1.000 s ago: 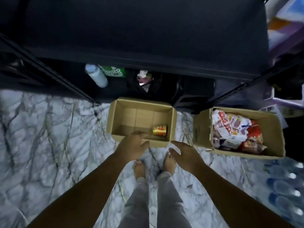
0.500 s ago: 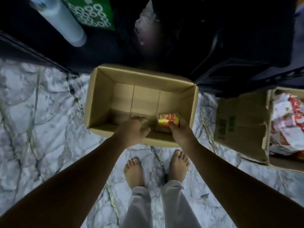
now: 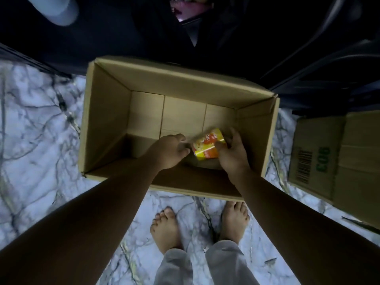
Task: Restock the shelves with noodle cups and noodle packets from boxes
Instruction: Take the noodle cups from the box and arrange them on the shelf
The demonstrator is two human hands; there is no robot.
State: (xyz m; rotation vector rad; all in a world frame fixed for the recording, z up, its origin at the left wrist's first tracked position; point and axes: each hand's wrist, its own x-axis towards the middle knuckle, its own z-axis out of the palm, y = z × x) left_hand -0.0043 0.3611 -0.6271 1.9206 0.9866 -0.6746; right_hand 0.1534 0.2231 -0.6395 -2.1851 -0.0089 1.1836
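Open brown cardboard box [image 3: 107, 120] sits on white grey-veined marble floor [image 3: 37, 120], its far side against a dark shelf unit [image 3: 123, 38]. One small yellow-and-orange noodle cup [image 3: 207, 145] is in the box, on its side, at the near right part of the bottom, slightly blurred. Right hand [image 3: 234, 155] is down in the box, thumb and fingers curled round the cup's right end, gripping it. Left hand [image 3: 166, 151] also reaches over the near wall, fingers bent, tips just beside the cup's left end. Cannot tell if they touch or hold it. Both forearms cross the box's near rim.

Second brown cardboard box [image 3: 316, 157] with a black barcode and green print stands to the right, apart from the first, partly cut off by the frame edge. A pale blue-white cylinder [image 3: 59, 11] lies at top left under the shelf. A pinkish-white item [image 3: 185, 11] shows at top centre, too dark to identify. Two bare feet [image 3: 166, 229] stand on the floor just in front of the box, with light grey trouser legs [image 3: 176, 268] above them.
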